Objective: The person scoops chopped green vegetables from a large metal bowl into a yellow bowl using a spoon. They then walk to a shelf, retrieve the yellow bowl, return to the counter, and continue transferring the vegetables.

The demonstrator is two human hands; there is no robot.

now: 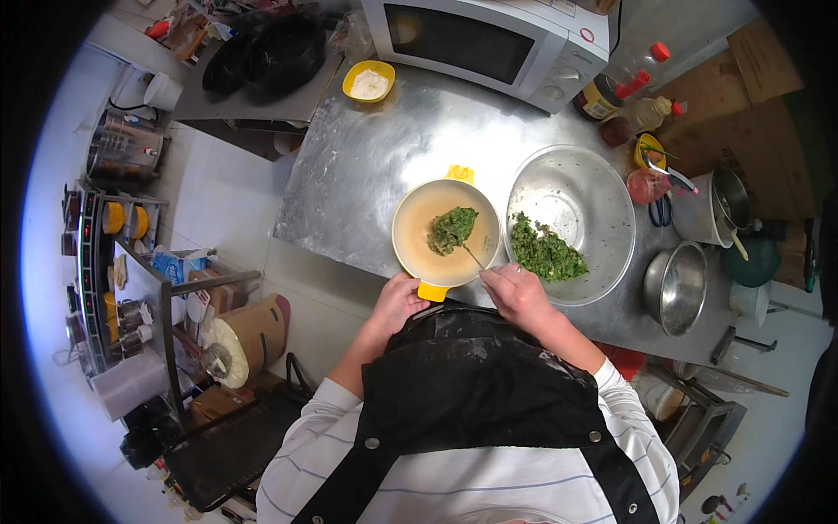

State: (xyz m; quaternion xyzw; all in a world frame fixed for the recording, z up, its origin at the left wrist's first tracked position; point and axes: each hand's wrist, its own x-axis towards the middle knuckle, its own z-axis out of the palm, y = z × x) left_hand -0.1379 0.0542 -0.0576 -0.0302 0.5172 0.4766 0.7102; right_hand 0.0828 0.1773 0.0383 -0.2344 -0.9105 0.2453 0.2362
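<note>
A yellow-handled round dish (419,196) with a pale inside stands at the front edge of a steel table (340,177). My left hand (398,302) touches its rim beside the near yellow handle; whether the fingers grip it is hard to tell. Closed around the thin handle of a metal utensil (474,257), my right hand (517,291) is over the dish's right rim. The utensil's far end is hidden by a clump of chopped green filling (453,229) in the dish. Right of it, a large steel bowl (605,190) holds more chopped green filling (548,254).
A microwave (458,42) stands at the back, with a yellow bowl of white powder (369,85) in front of its left end. Along the right are bottles (645,118), scissors (660,211), a white container (695,209) and a small steel bowl (677,288).
</note>
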